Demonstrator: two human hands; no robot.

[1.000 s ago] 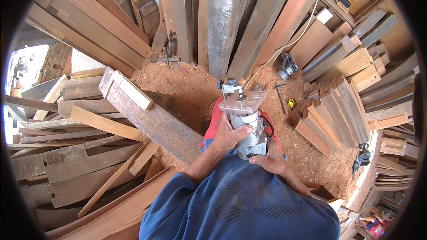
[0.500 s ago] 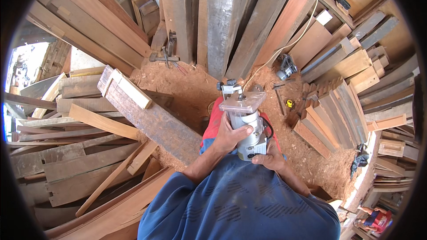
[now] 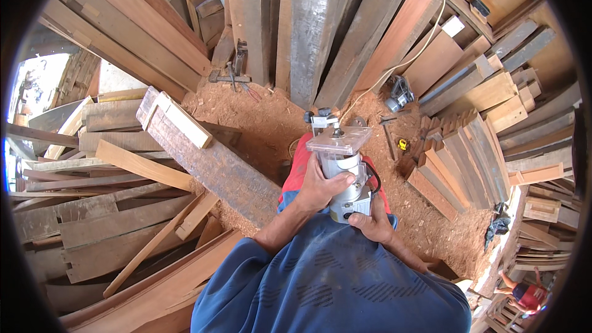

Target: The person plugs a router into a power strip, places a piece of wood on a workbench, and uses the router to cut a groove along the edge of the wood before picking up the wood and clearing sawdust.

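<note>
A grey trim router [image 3: 346, 194] with a clear plastic base rests close to my lap, its base turned up and away from me. My left hand [image 3: 322, 185] wraps around the motor body, thumb laid across the front. Around the lower end, beside the switch, my right hand [image 3: 374, 222] is closed, its thumb at the switch end. A black cable loops out on the right side of the body. A bit or collet at the middle of the base is too small to make out.
A worn plank [image 3: 209, 160] with a pale strip on it slants at my left. A second power tool [image 3: 399, 94], a hammer [image 3: 388, 135] and a yellow tape measure [image 3: 402, 144] lie on the sawdust at right. Clamps [image 3: 237, 68] sit ahead. Another person [image 3: 530, 296] is far right.
My hands and the router stay almost where they were, with a slight shift of the whole view. The other person at far right has changed posture.
</note>
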